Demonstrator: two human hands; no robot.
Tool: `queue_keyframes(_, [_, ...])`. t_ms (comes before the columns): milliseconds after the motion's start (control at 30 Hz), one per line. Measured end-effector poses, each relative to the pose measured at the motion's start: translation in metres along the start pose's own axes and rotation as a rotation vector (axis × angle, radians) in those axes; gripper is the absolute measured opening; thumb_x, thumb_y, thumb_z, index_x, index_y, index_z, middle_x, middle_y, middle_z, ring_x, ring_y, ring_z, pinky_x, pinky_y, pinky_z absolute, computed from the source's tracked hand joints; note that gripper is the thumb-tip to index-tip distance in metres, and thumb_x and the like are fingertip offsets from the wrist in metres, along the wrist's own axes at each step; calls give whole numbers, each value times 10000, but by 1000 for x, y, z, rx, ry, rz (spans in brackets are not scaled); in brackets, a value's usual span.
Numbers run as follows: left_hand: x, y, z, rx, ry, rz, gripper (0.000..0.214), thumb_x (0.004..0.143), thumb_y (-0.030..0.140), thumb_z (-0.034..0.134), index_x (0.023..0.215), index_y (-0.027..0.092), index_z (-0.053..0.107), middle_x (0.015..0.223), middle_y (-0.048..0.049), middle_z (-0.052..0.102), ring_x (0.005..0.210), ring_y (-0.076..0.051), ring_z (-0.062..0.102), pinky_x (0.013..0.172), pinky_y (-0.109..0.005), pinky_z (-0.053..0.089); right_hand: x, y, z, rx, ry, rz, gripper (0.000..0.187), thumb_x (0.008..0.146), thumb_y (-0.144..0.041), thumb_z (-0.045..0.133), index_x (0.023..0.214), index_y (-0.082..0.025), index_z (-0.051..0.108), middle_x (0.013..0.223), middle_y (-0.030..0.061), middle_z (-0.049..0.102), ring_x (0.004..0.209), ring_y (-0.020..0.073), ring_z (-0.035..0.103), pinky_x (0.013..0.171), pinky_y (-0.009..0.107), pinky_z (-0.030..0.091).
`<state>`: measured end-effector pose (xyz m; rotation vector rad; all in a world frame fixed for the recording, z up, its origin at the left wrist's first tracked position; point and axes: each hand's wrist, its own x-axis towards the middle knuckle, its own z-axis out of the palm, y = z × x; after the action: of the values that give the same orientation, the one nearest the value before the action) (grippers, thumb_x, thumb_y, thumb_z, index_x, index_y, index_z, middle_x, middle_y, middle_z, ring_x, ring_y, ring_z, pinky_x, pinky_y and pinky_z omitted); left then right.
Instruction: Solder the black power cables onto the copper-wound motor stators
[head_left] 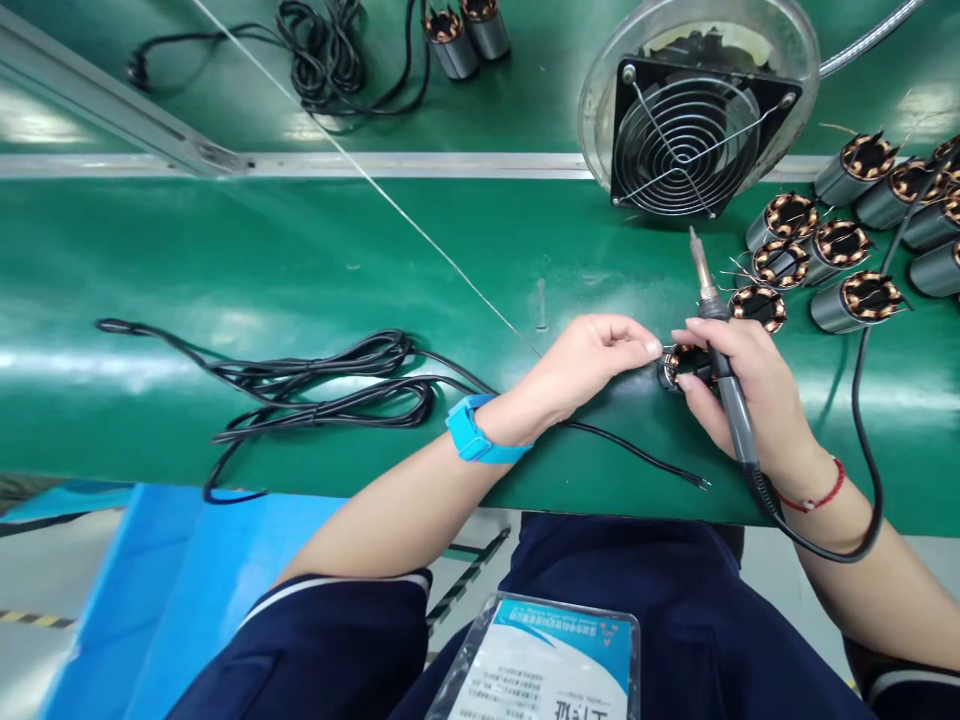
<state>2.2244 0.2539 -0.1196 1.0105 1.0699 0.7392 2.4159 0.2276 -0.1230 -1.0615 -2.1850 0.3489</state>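
My right hand (757, 390) holds a soldering iron (731, 395) with its tip pointing up and away from me. Its thumb and fingertips also touch a motor stator (688, 368) with copper windings, which the hand partly hides. At the stator's left rim, my left hand (592, 360) is closed in a pinch on what looks like a thin wire end. Under my left wrist runs a black power cable (630, 445); its stripped end lies near the table's front edge.
A fume fan (682, 150) with a wire guard stands behind my hands. Several stators (859, 300) crowd the right side. A coiled cable (322, 385) lies left, and a thin white cord (420, 230) slants across the table. The iron's cord (862, 420) loops at right.
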Motion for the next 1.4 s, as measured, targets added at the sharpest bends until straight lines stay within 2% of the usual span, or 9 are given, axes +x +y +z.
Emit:
queue_keyframes(100, [-1, 1, -1, 41, -1, 37, 158, 716, 289, 676, 664, 144, 640, 624, 27, 580, 581, -66, 449, 580, -214, 346, 0, -3, 3, 22, 30, 32, 460, 868, -224, 580, 1304, -278, 445, 1085, 66, 665, 976, 253, 602, 838, 438, 510])
queue_keyframes(233, [-1, 3, 1, 64, 12, 118, 141, 701, 248, 667, 638, 141, 600, 603, 37, 540, 585, -65, 429, 581, -212, 339, 2, -7, 11, 97, 92, 169, 402, 904, -199, 534, 1280, -317, 457, 1028, 15, 688, 962, 209, 634, 859, 407, 508])
queue_keyframes(433, [-2, 2, 4, -18, 59, 116, 109, 643, 161, 673, 628, 143, 567, 628, 37, 559, 616, -67, 468, 601, -202, 367, 6, -5, 18, 123, 113, 268, 354, 903, -234, 552, 1242, -314, 488, 906, -7, 684, 858, 182, 648, 847, 392, 518])
queue_keyframes(733, [1, 0, 4, 41, 44, 92, 156, 739, 293, 666, 690, 144, 670, 658, 7, 632, 624, -83, 511, 622, -216, 403, 9, -6, 20, 147, 146, 235, 346, 921, -249, 528, 1257, -299, 464, 870, -20, 671, 797, 173, 641, 825, 398, 515])
queue_keyframes(867, [2, 1, 1, 53, -9, 88, 206, 781, 333, 643, 692, 147, 656, 602, 22, 572, 555, -65, 445, 559, -208, 362, 9, -6, 20, 160, 144, 225, 347, 922, -238, 537, 1256, -306, 472, 889, -21, 677, 839, 176, 639, 839, 390, 507])
queue_keyframes(967, [1, 2, -1, 39, -5, 70, 170, 747, 290, 663, 666, 150, 613, 599, 35, 540, 541, -54, 422, 552, -195, 359, 8, -7, 20, 166, 152, 221, 356, 925, -232, 536, 1265, -310, 463, 897, -25, 680, 852, 169, 642, 854, 384, 507])
queue_keyframes(1100, [0, 2, -1, 61, 35, 90, 145, 709, 253, 686, 642, 147, 613, 611, 25, 568, 570, -65, 465, 589, -198, 397, 8, -7, 20, 163, 145, 229, 354, 931, -240, 526, 1271, -308, 457, 894, -15, 681, 842, 176, 647, 851, 397, 516])
queue_keyframes(1267, [0, -2, 2, 161, 128, 163, 182, 728, 329, 704, 688, 152, 682, 667, -2, 639, 622, -92, 516, 605, -217, 410, 8, -8, 20, 154, 139, 232, 344, 941, -253, 496, 1273, -328, 449, 908, -10, 677, 876, 190, 644, 844, 411, 524])
queue_keyframes(1400, [0, -6, 6, 206, 156, 202, 202, 745, 357, 692, 715, 158, 699, 658, -1, 646, 602, -92, 508, 574, -216, 396, 8, -9, 20, 117, 108, 259, 334, 957, -291, 467, 1284, -350, 437, 906, 2, 676, 899, 204, 636, 869, 437, 520])
